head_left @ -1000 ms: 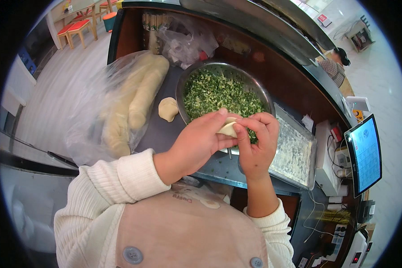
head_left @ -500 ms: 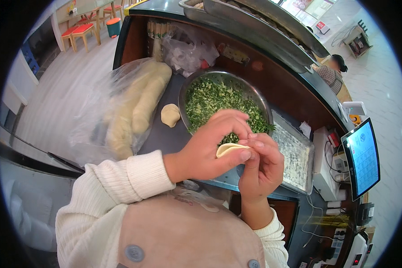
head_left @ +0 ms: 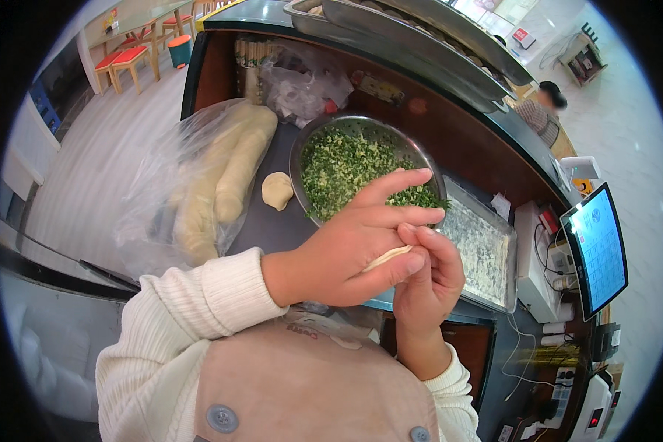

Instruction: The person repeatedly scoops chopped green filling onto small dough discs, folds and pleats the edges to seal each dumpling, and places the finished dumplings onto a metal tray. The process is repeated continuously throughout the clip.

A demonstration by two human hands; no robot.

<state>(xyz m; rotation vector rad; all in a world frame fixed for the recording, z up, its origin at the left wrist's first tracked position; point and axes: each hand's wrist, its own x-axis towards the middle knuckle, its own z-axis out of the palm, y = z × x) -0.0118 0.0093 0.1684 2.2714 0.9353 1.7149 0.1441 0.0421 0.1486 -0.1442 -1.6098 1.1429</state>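
A folded dumpling [head_left: 385,258] shows as a pale dough edge pinched between my two hands, over the near rim of the bowl. My left hand [head_left: 346,247] holds it between thumb and index finger, the other fingers stretched out above. The thumb and fingertips of my right hand [head_left: 431,276] press together on its right end. Most of the dumpling is hidden by my fingers. Just beyond, a steel bowl [head_left: 296,166] holds chopped green filling [head_left: 353,158]. To its left sits a small round piece of dough [head_left: 277,191].
Long dough rolls [head_left: 241,166] lie in a clear plastic bag at the left. A flour-dusted metal tray [head_left: 486,254] is right of the bowl, beside a screen [head_left: 597,250] and cables. Stacked metal trays [head_left: 420,44] stand on the raised ledge; a person [head_left: 541,114] is beyond it.
The fingers of my left hand have straightened and spread away from the dumpling. The dough edge now looks narrower and more closed between the thumbs. My view has shifted slightly.
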